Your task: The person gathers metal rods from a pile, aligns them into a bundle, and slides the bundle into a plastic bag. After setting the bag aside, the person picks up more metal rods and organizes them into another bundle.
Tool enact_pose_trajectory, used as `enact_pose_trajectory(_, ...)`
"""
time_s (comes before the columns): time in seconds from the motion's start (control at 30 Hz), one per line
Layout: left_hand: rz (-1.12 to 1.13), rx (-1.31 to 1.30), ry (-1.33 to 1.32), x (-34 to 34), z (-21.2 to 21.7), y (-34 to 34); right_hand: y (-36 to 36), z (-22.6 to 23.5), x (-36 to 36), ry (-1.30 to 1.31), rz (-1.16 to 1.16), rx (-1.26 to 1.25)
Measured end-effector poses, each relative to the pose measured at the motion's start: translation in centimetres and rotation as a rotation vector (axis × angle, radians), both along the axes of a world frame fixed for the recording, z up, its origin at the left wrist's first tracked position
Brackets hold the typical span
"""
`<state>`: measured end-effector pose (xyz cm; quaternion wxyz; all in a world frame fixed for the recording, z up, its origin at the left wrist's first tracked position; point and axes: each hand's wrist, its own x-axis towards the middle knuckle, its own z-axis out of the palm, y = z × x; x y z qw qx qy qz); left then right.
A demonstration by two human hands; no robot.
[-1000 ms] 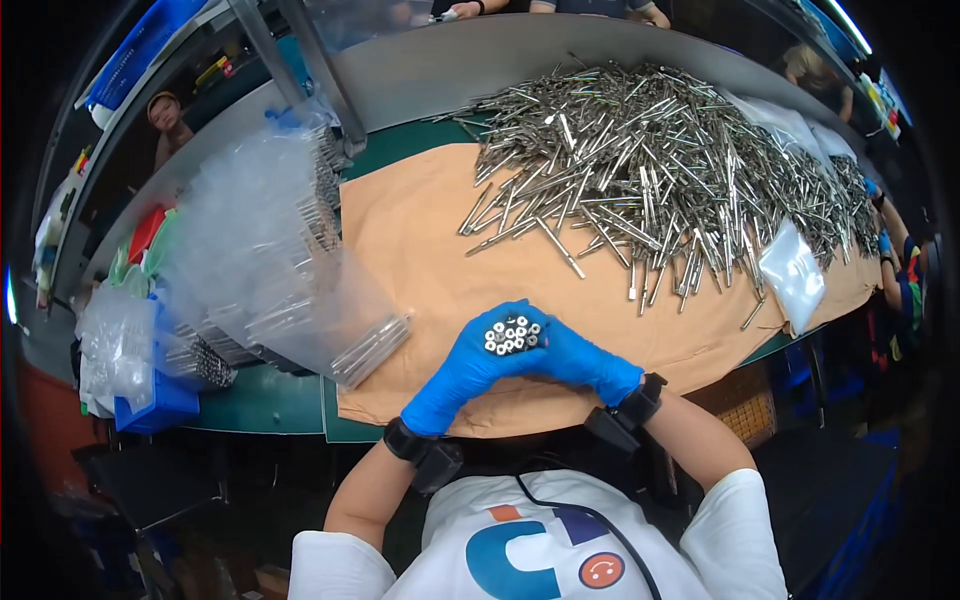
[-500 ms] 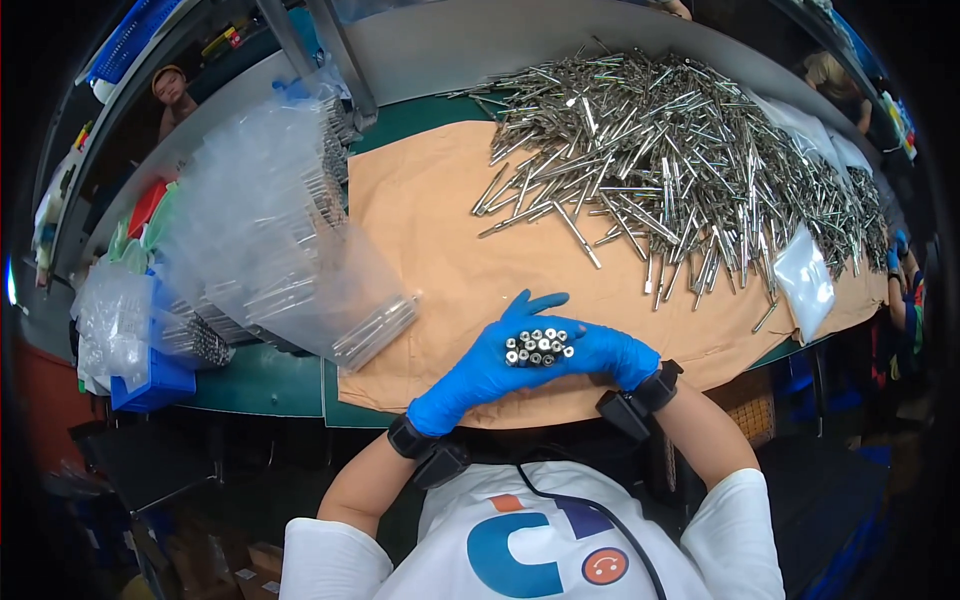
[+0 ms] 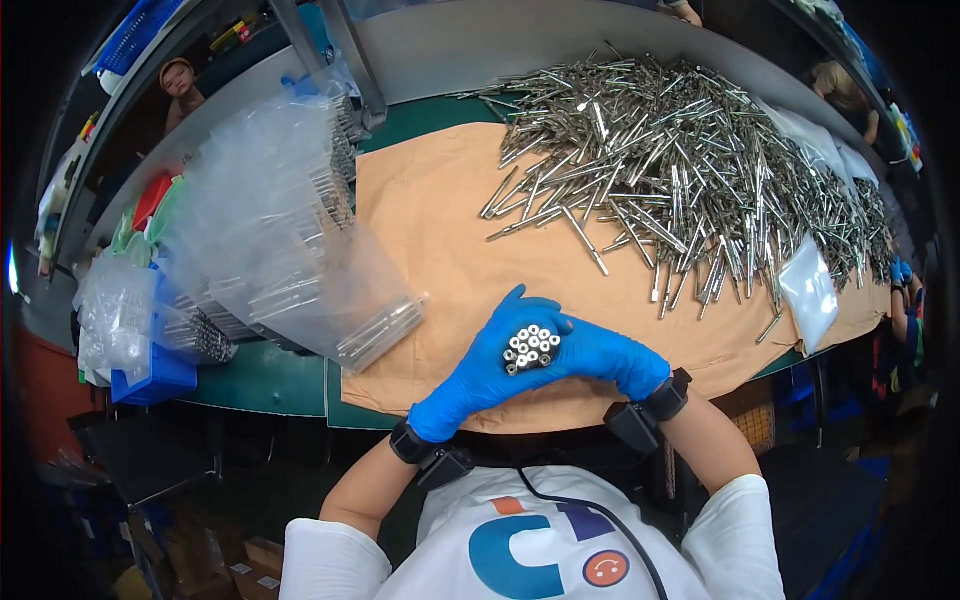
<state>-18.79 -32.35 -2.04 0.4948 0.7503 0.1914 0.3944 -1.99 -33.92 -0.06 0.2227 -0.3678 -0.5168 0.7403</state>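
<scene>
Both my hands wear blue gloves and meet in front of my chest, over the near edge of the brown sheet. Between them is a bundle of slim metal rods (image 3: 531,348), seen end-on, its round ends facing up. My left hand (image 3: 478,372) is closed around the left and near side of the bundle. From the right, my right hand (image 3: 608,358) presses against it, closed, its fingers partly hidden. The rods' shafts are out of sight below the ends. Beyond the hands lies a large loose pile of similar metal rods (image 3: 650,170).
Clear plastic bags (image 3: 255,215) packed with rods stack at the left, one bag's end lying on the brown sheet (image 3: 440,220). A blue bin (image 3: 165,375) stands farther left. A small clear bag (image 3: 808,292) rests right of the pile. Other people are beyond the bench.
The rod ends have gone from a wide, flat cluster to a rounder, tighter one. My hands have shifted slightly around the bundle.
</scene>
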Motion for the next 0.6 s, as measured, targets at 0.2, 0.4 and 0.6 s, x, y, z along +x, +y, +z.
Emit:
enact_pose_trajectory(0.2, 0.005, -0.008, 0.048, -0.6, 0.1, 0.2, -0.1, 1.1, -0.4, -0.12, 0.023, 0.133)
enact_pose_trajectory(0.4, -0.055, 0.051, 0.176, -0.6, 1.5, -0.2, -0.9, -0.1, -0.3, -0.033, 0.005, 0.099)
enact_pose_trajectory(0.6, -0.109, 0.129, 0.15, -0.3, 0.6, -1.1, -2.6, -2.2, -0.7, -0.136, -0.044, 0.464)
